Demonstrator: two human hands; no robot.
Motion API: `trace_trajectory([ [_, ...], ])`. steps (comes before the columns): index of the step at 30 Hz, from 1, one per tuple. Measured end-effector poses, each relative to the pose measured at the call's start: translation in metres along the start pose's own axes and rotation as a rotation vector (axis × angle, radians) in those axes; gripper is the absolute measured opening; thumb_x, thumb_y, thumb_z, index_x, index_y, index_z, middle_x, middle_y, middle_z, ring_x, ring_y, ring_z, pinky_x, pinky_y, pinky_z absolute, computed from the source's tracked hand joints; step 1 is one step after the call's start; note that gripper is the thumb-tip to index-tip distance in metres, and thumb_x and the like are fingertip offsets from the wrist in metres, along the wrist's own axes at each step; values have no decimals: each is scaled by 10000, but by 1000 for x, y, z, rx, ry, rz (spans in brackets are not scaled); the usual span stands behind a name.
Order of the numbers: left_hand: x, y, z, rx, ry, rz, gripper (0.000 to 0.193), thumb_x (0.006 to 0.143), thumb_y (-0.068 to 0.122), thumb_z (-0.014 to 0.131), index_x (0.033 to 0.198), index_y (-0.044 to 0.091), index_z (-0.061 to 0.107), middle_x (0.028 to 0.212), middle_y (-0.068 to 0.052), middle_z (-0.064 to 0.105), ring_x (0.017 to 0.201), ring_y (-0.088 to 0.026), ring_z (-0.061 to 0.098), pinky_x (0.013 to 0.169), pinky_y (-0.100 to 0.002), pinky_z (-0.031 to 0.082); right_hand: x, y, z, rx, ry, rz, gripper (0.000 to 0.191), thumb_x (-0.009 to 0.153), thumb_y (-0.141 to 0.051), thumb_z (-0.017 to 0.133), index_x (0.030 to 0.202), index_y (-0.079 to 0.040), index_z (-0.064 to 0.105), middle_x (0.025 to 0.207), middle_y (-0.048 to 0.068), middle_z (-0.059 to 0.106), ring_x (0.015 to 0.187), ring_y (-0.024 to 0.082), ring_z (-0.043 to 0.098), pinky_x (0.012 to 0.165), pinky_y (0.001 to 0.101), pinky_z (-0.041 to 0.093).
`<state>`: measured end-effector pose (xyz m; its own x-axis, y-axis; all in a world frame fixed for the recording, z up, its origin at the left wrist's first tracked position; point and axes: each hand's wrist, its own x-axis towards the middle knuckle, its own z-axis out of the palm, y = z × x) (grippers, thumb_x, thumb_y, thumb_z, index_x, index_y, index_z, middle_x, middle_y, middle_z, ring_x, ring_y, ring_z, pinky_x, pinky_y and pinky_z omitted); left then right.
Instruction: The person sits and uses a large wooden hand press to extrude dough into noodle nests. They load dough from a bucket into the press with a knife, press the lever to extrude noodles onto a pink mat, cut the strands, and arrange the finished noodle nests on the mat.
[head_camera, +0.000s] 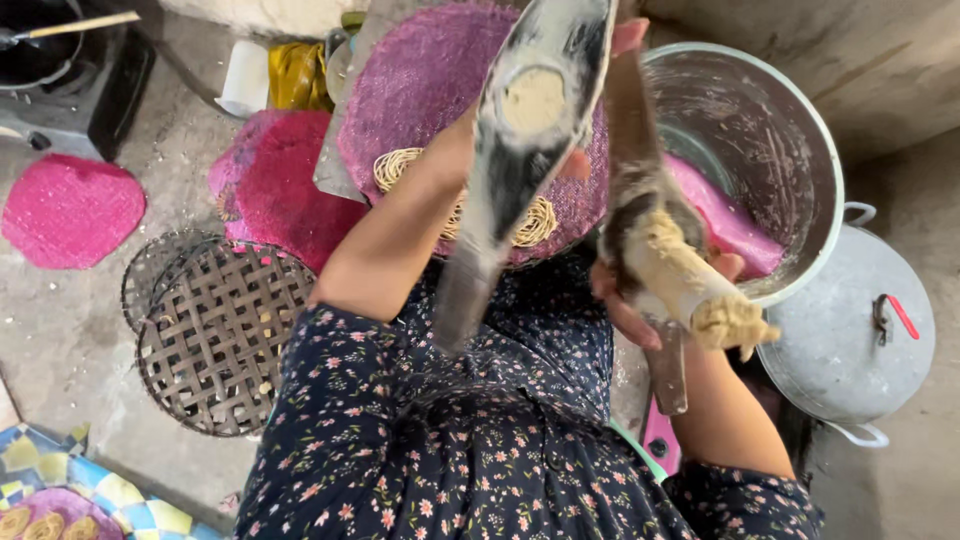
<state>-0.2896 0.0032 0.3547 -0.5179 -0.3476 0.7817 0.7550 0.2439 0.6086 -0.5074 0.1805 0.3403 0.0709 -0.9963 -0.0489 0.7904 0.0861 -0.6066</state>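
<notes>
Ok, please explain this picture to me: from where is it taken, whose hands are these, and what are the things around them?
There is only one picture. The camera sits on the person's head and looks down, so the flowered dress at the bottom is their own body. There is no machine, only two bare hands.

The left hand grips a long flat press piece smeared with flour, with a round patch of dough on it. The right hand holds a dough-coated cylinder; a lump of dough sticks out of its end.

Below them, on the floor, lie a purple woven mat with noodle coils, woven trays, a big metal pot and its lid.
</notes>
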Motion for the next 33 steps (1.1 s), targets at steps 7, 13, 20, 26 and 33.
trace_trajectory([
  [7, -47, 8, 8, 929, 56, -470, 631, 790, 351, 876, 1353, 155, 672, 1333, -84, 688, 1290, -269, 616, 1114, -423, 465, -7, -28, 12, -524, -65, -371, 1175, 887, -310, 809, 1616, -131, -95, 1457, 336, 478, 739, 232, 663, 529, 269, 534],
  [13, -72, -2, -3, 1267, 17, -189, 333, 874, 290, 790, 1175, 164, 725, 1060, -43, 758, 986, -241, 727, 1216, -455, 444, 9, 2, 0, -1416, -258, -790, 1275, 833, 33, 752, 1658, -411, -112, 1603, 258, 304, 1116, 334, 620, 720, 331, 606],
  [20, -70, 18, 2, 1381, -47, -268, 349, 726, 297, 808, 1038, 145, 772, 946, -63, 766, 852, -244, 738, 1178, -533, 387, 8, -10, 5, -1461, -390, -575, 1265, 873, -9, 821, 1697, -305, -93, 1604, 262, 369, 1029, 187, 664, 762, 311, 629],
  [26, -58, 16, 17, 1373, -63, -225, 353, 766, 341, 827, 1043, 130, 764, 957, -93, 755, 885, -259, 735, 1156, -512, 410, 13, -7, 39, -1902, -357, -767, 1272, 773, -74, 900, 1659, -98, -12, 1501, 266, 508, 1354, 404, 594, 1057, 499, 516],
  [33, -68, 3, 13, 1302, 117, -242, 415, 859, 361, 873, 1158, 106, 741, 1064, -58, 761, 972, -221, 741, 1063, -379, 521, 40, -17, 19, -1634, -332, -449, 1142, 858, -89, 813, 1627, -101, -32, 1620, 300, 308, 1400, 419, 512, 855, 391, 634],
])
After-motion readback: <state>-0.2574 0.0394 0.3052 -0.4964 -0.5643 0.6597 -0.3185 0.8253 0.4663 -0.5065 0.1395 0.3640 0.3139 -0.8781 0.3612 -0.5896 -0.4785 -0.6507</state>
